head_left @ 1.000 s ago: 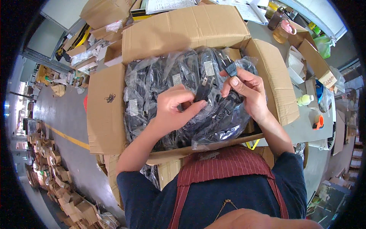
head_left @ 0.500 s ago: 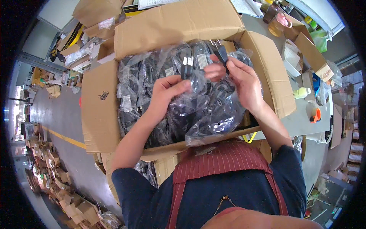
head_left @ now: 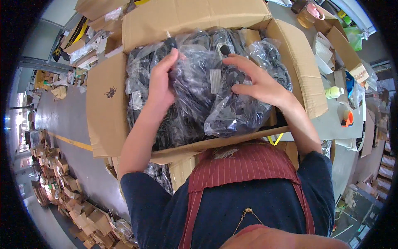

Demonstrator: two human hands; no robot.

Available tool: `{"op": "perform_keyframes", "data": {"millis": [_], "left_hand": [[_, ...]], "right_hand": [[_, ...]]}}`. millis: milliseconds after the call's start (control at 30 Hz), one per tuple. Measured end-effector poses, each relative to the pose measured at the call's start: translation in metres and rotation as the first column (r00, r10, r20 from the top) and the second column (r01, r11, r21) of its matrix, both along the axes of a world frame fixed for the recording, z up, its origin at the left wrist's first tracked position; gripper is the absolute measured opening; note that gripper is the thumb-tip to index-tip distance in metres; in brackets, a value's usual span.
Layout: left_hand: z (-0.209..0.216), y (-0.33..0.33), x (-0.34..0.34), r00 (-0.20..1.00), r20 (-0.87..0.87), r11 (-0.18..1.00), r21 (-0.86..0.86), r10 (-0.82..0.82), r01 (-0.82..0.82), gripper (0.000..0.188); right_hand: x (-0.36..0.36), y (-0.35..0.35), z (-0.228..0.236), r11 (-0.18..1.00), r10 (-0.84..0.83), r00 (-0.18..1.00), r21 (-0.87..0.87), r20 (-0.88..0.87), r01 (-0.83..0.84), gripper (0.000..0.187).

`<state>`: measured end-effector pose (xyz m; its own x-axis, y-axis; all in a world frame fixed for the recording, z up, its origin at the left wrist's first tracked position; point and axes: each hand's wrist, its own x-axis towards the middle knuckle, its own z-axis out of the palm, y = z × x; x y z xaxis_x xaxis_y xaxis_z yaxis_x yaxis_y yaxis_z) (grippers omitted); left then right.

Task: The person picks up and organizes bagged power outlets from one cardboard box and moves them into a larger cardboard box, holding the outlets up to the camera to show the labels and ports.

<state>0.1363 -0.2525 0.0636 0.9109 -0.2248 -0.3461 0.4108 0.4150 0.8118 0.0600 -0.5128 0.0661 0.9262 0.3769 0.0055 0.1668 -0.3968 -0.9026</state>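
A bagged black power cord (head_left: 192, 72), partly smeared by motion, is in my left hand (head_left: 162, 79). Its black plug (head_left: 170, 42) sticks up past my thumb, prongs pointing away from me. Over another clear bag with a coiled black cord (head_left: 238, 110), my right hand (head_left: 261, 83) has its thumb and fingers apart, the fingertips at the plastic. A black connector end (head_left: 225, 50) lies just beyond my right index fingertip. Both hands are above an opened cardboard box (head_left: 110, 120), packed with several more bagged cords (head_left: 139, 79) bearing white labels.
The box's flaps (head_left: 195, 16) are folded outward. On the grey table (head_left: 327, 128) to the right are an orange tape dispenser (head_left: 347, 119), a small pale green bottle (head_left: 333, 92) and a jug (head_left: 309, 15). Cardboard piles (head_left: 78, 203) lie on the floor at left.
My left hand has moved left and away from me with the bagged cord. My right hand has lowered, let go of the plug it held up, and spread its fingers over the right-hand bag.
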Motion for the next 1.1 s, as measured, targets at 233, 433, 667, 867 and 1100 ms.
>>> {"op": "perform_keyframes", "data": {"millis": [233, 433, 667, 867, 1100], "left_hand": [[-0.007, 0.037, 0.042, 0.990, 0.054, 0.991, 0.012, 0.131, -0.132, 0.027], [-0.024, 0.059, 0.055, 0.766, 0.583, 0.613, 0.718, -0.272, -0.328, 0.038], [-0.004, 0.033, 0.030, 0.359, 0.721, 0.250, 0.589, -0.593, -0.769, 0.039], [-0.018, 0.015, 0.020, 0.386, 0.707, 0.392, 0.672, -0.592, -0.629, 0.047], [0.016, 0.017, 0.011, 0.778, 0.526, 0.912, 0.384, -0.342, 0.142, 0.034]], "right_hand": [[0.006, 0.002, 0.000, 0.960, -0.027, 0.981, 0.280, 0.191, -0.028, 0.055], [-0.006, 0.014, 0.014, 0.892, 0.025, 0.996, 0.449, 0.081, -0.059, 0.058], [-0.014, 0.025, 0.018, 0.909, 0.274, 0.904, 0.218, 0.328, -0.355, 0.060], [-0.016, 0.036, 0.014, 0.745, 0.515, 0.730, 0.186, 0.449, -0.640, 0.062], [-0.048, 0.061, 0.005, 0.626, 0.730, 0.554, -0.068, 0.400, -0.777, 0.045]]}}
